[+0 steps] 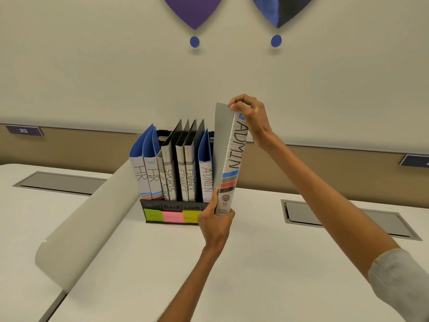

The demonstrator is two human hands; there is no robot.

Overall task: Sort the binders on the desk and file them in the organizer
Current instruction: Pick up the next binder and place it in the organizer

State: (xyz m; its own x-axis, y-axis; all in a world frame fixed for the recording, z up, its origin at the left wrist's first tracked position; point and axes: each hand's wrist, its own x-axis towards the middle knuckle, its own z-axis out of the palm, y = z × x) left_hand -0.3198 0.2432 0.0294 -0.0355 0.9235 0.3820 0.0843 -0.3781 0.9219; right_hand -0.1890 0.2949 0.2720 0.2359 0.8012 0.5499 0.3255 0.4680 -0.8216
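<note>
- Head view: the person is holding a grey ADMIN ring binder (232,163) upright with its spine toward them. It is hanging clear of the tabletop (255,263), and its lower end is crossing in front of the right end of the black organizer (171,209).
- The right hand (250,117) is pinching the binder's top corner, fingers (234,102) curled over the cover edge. The left hand (216,219) is wrapping round the bottom of the spine, so the binder is running between both hands, probably to steady and aim it.
- It is leaning just beside the filed ADMIN binder (207,180), seemingly bound for that same right-hand slot. The HR binders (141,175), SPORTS binder (169,182) and FINANCE binders (185,182) are standing to the left, above coloured sticky labels (173,216).
</note>
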